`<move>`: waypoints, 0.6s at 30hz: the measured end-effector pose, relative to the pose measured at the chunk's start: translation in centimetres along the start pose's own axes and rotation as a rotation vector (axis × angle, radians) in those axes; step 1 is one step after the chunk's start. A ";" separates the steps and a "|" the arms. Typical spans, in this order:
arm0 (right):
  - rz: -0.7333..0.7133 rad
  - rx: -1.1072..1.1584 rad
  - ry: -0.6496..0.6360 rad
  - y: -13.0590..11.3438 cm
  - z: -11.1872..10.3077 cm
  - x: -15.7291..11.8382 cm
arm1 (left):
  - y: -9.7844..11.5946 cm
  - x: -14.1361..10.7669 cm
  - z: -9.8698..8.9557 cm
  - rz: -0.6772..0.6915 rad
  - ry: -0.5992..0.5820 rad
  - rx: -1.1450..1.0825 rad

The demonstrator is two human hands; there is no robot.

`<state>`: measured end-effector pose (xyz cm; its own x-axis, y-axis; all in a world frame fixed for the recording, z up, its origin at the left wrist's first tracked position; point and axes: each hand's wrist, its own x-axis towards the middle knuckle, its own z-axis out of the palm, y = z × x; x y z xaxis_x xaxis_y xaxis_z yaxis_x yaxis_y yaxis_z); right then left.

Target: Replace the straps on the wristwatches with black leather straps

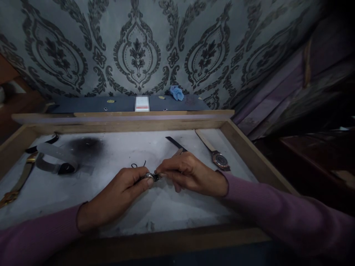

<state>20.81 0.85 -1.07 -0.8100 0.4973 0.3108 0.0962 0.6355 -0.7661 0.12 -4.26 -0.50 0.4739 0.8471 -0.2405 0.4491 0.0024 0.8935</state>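
My left hand point(129, 186) is closed, thumb and fingers pinching a small rounded metal piece point(150, 175) that looks like a watch case. A dark bit point(156, 177) sticks out of its right side. There the fingertips of my right hand point(184, 170) are pressed together against it; what they grip is too small to make out. Behind the right hand lies a flat black strip point(175, 143) with a slanted end, its near part hidden by the knuckles. A small black loop point(134, 165) rests just beyond my left fingers.
A shallow wooden tray point(124, 127) with a whitish bottom surrounds the work. On its right lies a watch with a pale strap point(220, 159); on its left are a grey-banded watch point(57, 159) and a gold-coloured watch point(20, 181). Behind stand a small box point(142, 103) and crumpled blue material point(176, 93).
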 end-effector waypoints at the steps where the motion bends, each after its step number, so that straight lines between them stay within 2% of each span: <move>1: -0.008 -0.018 -0.004 0.0 0.0 0.0 | 0.0 0.0 0.0 -0.006 -0.003 0.002; 9: -0.047 -0.146 -0.041 -0.1 0.0 0.0 | 0.3 0.1 -0.4 -0.008 -0.034 0.058; 11: -0.027 -0.119 -0.049 0.0 0.0 0.0 | 0.1 0.2 -0.5 -0.022 -0.038 0.001; 16: 0.120 0.120 -0.088 0.2 0.0 0.0 | -0.1 0.4 -0.5 -0.037 -0.085 -0.132; 18: 0.082 0.073 -0.087 0.2 0.0 0.0 | 0.1 0.4 -0.5 -0.025 -0.084 -0.093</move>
<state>20.82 0.96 -1.19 -0.8486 0.4907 0.1976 0.1243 0.5481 -0.8271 -0.06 -3.67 -0.25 0.5268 0.7988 -0.2904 0.3910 0.0756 0.9173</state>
